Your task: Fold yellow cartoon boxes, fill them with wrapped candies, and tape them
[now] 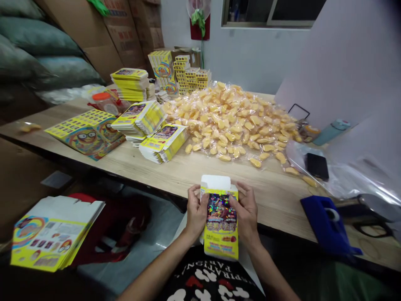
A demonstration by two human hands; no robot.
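Observation:
A yellow printed carton (221, 246) with a shiny picture on its front is held upright between my hands, close to my body at the table's front edge. Its white top flap (216, 182) stands up, unfolded. My left hand (197, 211) grips the carton's left side, thumb on the front. On the right side my right hand (246, 211) holds it the same way, thumb near the upper edge. Beyond the carton, a large heap of yellow pieces in clear wrappers (232, 121) covers the middle of the table.
Stacks of flat yellow cartons (164, 142) lie left of the heap, beside a printed sheet (90, 136) and an orange-lidded jar (105, 102). More flat cartons (53, 234) rest on a red stool. Rightward are a blue tape dispenser (326, 225), a black phone (316, 166) and a bottle (331, 131).

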